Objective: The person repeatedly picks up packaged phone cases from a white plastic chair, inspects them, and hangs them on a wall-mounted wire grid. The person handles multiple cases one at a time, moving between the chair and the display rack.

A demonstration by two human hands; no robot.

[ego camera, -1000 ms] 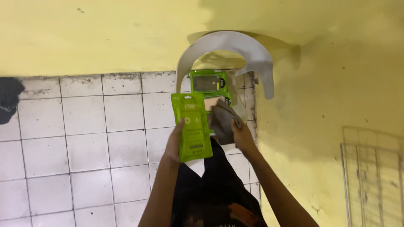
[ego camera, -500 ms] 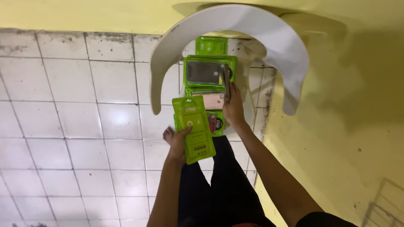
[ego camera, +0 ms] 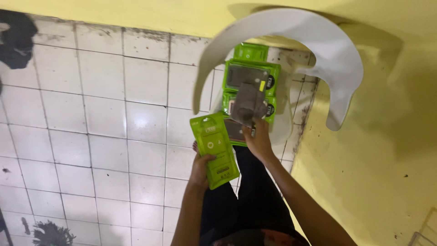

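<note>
A green pouch (ego camera: 214, 149) is gripped at its lower edge by the left hand (ego camera: 201, 165), fingers closed around it. A grey case (ego camera: 248, 105) is pinched by the right hand (ego camera: 258, 140) over green packets (ego camera: 251, 75) stacked on a white chair (ego camera: 291, 54). Below lies a white tiled floor (ego camera: 100, 123) with dark grout. Yellow walls (ego camera: 378, 173) meet at the corner behind the chair.
</note>
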